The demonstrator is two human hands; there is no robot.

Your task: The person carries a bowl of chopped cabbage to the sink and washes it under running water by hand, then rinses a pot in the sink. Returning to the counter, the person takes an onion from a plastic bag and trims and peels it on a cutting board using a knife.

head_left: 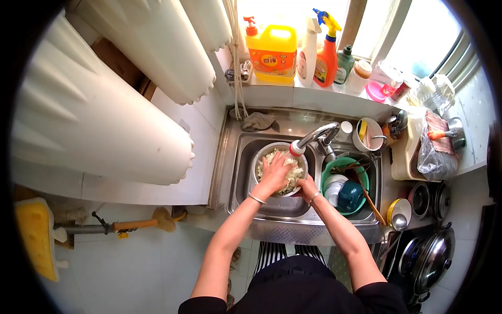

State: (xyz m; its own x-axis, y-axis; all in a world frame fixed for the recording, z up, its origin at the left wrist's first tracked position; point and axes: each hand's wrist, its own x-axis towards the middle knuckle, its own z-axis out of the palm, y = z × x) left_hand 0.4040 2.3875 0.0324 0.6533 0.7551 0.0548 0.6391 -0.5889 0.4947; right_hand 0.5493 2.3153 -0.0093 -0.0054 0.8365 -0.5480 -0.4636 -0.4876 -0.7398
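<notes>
A round metal bowl [256, 178] stands in the left sink basin [243, 196], filled with pale shredded food [293, 180]. My left hand [275, 172] lies on the shreds inside the bowl, fingers spread. At the bowl's lower right rim is my right hand [307, 187], its fingers bent against the rim; the thumb is on the near side and part of the hand is hidden. Right above the bowl hangs the red-and-white tip of the faucet [314, 137].
The right basin holds a green tub [366, 180] with dishes and wooden utensils. Bottles, including a yellow jug [272, 52], line the windowsill. A grey cloth [259, 121] lies behind the left basin. Lidded pots [431, 259] stand at the right.
</notes>
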